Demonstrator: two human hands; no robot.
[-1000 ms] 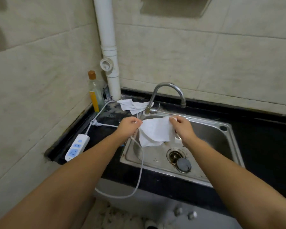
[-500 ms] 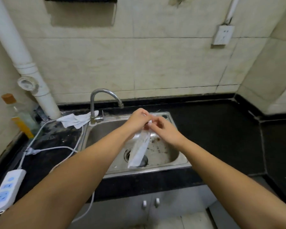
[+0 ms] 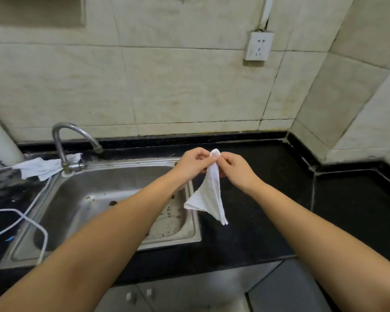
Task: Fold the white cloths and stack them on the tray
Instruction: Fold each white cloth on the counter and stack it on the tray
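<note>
Open black tabletop [image 3: 268, 199] is left right of the sink [image 3: 189, 238]. The left side is obstructed by the faucet [image 3: 64, 143], a crumpled cloth [image 3: 43, 167] and a white cable [image 3: 20, 216].

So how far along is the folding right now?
Done: nothing stacked that I can see; no tray is in view. In hand: the left hand and right hand pinch the top of a white cloth, hanging partly folded. Left: a crumpled cloth by the faucet.
</note>
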